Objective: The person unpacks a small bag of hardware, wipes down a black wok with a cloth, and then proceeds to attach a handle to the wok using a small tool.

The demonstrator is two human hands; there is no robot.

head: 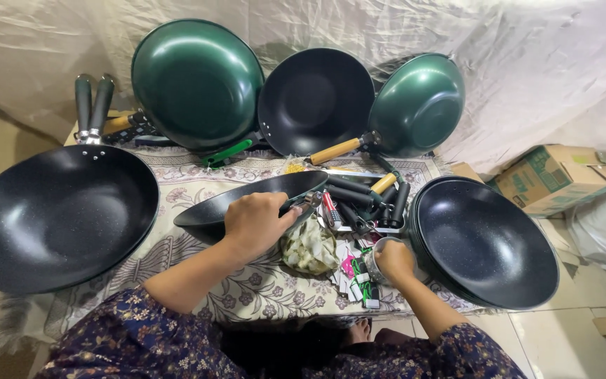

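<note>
Nearest the camera, the right hand point(394, 261) closes its fingers around a roll of tape point(375, 258) just above a scatter of small tags point(354, 281) on the floral mat point(198, 281). The left hand point(255, 223) grips the rim of a tilted black wok point(247, 203) beside loose handles point(359, 200). Farther back, two green woks point(198, 81) and a black one lean against the plastic sheet point(527, 49).
</note>
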